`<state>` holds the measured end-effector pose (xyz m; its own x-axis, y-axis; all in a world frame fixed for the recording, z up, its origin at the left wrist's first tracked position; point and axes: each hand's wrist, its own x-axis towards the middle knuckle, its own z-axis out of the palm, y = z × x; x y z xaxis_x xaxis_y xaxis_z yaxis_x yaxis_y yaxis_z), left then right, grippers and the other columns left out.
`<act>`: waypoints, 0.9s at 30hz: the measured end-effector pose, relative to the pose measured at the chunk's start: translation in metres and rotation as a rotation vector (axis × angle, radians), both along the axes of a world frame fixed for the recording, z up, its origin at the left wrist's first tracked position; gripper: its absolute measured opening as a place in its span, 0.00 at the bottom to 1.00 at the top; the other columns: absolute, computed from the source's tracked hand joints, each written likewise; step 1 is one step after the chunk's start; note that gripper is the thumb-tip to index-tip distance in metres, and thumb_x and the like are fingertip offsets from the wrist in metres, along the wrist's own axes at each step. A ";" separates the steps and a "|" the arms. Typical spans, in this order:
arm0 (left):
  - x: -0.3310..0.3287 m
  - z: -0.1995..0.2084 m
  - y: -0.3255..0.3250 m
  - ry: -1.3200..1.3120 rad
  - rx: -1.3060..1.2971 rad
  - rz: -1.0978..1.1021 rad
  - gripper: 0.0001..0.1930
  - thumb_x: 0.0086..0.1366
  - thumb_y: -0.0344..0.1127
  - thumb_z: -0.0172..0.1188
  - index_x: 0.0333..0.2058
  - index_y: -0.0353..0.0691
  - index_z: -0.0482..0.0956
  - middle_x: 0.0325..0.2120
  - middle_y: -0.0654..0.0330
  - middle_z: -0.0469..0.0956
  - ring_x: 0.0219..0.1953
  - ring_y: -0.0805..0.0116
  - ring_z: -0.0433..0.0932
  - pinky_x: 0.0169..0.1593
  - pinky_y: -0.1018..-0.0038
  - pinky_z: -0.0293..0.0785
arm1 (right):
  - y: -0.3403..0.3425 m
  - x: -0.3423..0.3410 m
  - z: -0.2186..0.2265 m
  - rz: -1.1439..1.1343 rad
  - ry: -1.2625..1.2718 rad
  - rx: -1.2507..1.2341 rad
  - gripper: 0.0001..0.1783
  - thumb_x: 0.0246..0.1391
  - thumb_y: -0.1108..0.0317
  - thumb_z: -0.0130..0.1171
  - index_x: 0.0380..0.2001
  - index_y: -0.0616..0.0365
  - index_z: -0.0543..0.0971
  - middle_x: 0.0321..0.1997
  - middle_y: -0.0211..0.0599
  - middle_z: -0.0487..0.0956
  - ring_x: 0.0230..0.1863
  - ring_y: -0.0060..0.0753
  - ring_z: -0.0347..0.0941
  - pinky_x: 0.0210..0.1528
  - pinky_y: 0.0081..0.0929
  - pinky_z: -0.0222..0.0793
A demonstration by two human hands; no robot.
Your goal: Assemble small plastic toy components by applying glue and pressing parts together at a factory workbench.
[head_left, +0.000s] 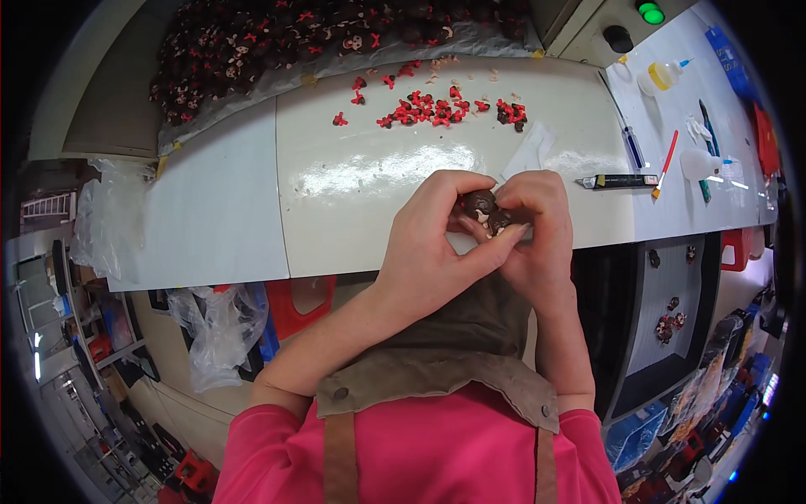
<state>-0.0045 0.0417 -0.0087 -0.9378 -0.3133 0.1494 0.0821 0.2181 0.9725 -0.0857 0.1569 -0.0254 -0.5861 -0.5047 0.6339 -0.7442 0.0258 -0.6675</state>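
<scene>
From here, the left hand (420, 231) and right hand (544, 214) both pinch a small brown figure (479, 204), left of the black cutter (621, 181); red-and-brown pieces (430, 109) lie beyond that cutter, leftward.

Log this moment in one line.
left hand: holding brown figure; right hand: holding same figure; nearby: red-brown pieces on table

Parts (441, 109) behind figurine (480, 202), knife (620, 181) right

You hold small, glossy dark-brown figure (479, 204) with cream patches: larger rounded part farther from you, smaller one just beside, lower right; gripped between left hand (432, 233) and right hand (544, 214), partly hidden.
</scene>
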 end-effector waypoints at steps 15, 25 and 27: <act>0.005 0.006 -0.015 0.044 0.177 -0.079 0.14 0.69 0.34 0.43 0.49 0.34 0.67 0.37 0.60 0.73 0.38 0.78 0.72 0.44 0.82 0.69 | 0.008 0.007 0.000 0.048 -0.257 -0.055 0.23 0.34 0.76 0.71 0.37 0.58 0.73 0.36 0.34 0.75 0.36 0.29 0.73 0.30 0.19 0.72; 0.001 0.014 -0.018 -0.166 0.315 -0.098 0.15 0.71 0.39 0.41 0.42 0.34 0.72 0.32 0.64 0.74 0.35 0.81 0.71 0.41 0.83 0.67 | 0.011 0.000 0.001 0.042 -0.130 -0.091 0.22 0.30 0.70 0.75 0.32 0.57 0.75 0.30 0.32 0.76 0.33 0.31 0.73 0.33 0.24 0.70; 0.001 0.016 -0.017 -0.145 0.318 -0.101 0.15 0.71 0.40 0.41 0.42 0.34 0.72 0.32 0.64 0.73 0.35 0.81 0.70 0.41 0.83 0.67 | 0.011 0.003 0.001 0.036 -0.169 -0.095 0.22 0.30 0.70 0.75 0.32 0.57 0.75 0.30 0.32 0.76 0.32 0.30 0.73 0.33 0.23 0.70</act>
